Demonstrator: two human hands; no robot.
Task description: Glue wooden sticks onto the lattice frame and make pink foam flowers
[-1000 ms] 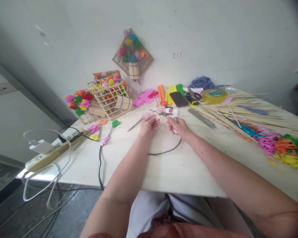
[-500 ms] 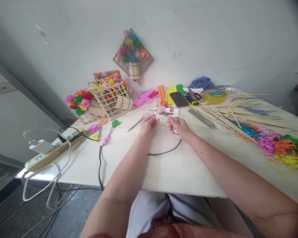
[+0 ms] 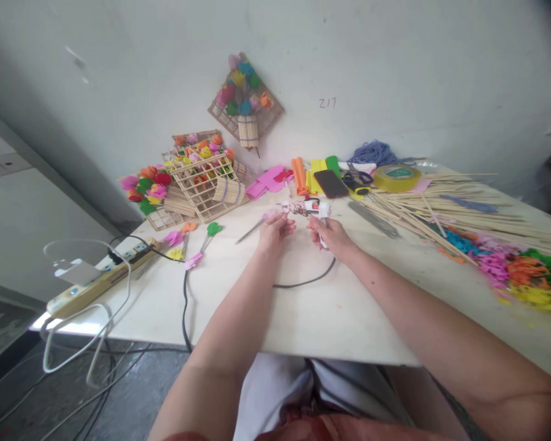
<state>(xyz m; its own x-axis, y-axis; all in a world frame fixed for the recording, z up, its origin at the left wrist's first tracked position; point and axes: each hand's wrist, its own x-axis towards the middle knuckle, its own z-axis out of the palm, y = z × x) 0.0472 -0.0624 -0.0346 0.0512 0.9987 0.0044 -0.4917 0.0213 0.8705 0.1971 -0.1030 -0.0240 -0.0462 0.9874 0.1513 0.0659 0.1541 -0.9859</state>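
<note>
Glue gun (image 3: 320, 209) in right hand (image 3: 334, 239), flowers (image 3: 244, 108) in bundled-stick holder (image 3: 248, 132)

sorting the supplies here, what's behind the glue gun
Behind the glue gun, held in the right hand, lie a phone, orange paper and yellow paper. Whatever its body covers on the tabletop cannot be seen.

Pale wall (image 3: 404, 73) — floor (image 3: 138, 398) perhaps concrete

Red handwriting (image 3: 327, 103) is reading "217" or "Z17" on the wall (image 3: 417, 67), upper middle. A green label (image 3: 395, 173) inside the tape roll (image 3: 380, 180) is showing illegibly.
</note>
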